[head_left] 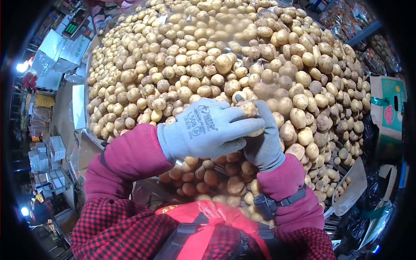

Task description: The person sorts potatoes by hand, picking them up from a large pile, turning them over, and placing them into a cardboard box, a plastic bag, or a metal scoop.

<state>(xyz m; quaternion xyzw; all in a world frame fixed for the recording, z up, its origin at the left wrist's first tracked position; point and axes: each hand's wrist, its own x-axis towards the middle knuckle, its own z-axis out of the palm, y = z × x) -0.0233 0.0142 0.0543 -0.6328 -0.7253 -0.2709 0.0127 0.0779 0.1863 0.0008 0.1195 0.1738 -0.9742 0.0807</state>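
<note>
The fingers of the left hand (203, 130) cover much of the potato (247, 109) held between the hands, and hide parts of the right hand's (263, 145) fingers; whether the pale piece showing below belongs to the same potato cannot be told. The palms are out of sight, and the finer print on the left glove (197, 119) is too small to read. Gloves and sleeves (138, 149) hide part of the potato pile (173, 65), which is smeared in patches near the top and right of centre. Whatever bears the pile is mostly buried. Another person (99, 19) is cut off at the top edge, the red apron (195, 212) at the bottom. The green display's (71, 28) reading is illegible, and dark rims swallow the outer shelves.
</note>
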